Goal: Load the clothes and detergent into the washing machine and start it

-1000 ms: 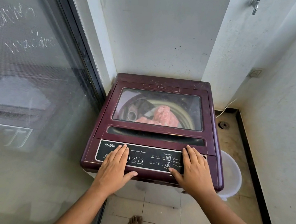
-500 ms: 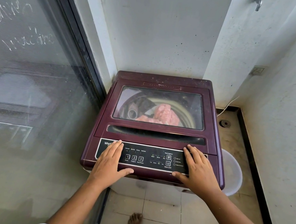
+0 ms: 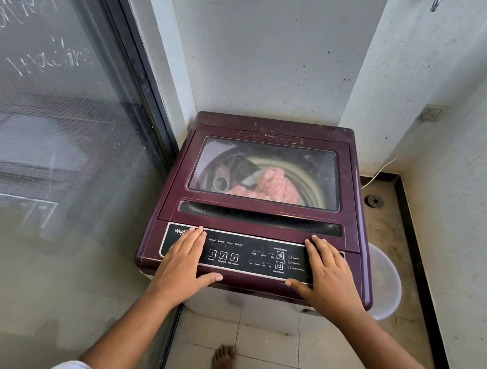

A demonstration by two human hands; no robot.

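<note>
A maroon top-loading washing machine (image 3: 274, 129) stands in the corner with its lid down. Through the lid's window I see pink clothes (image 3: 270, 184) and a dark item lying in the drum. The black control panel (image 3: 245, 255) runs along the front edge, with buttons marked 1, 2 and 3. My left hand (image 3: 184, 261) lies flat on the panel's left end, fingers straight, thumb along the front edge. My right hand (image 3: 327, 276) lies flat on the panel's right end, fingers straight. Neither hand holds anything.
A glass sliding door (image 3: 38, 157) fills the left side. A white plastic tub (image 3: 385, 285) sits on the floor right of the machine. A floor drain (image 3: 374, 200) and a white cable lie behind it. My bare feet stand on the tiles below.
My left hand has slid leftward along the panel, uncovering the numbered buttons. My right hand has stayed nearly where it was. The view has shifted slightly.
</note>
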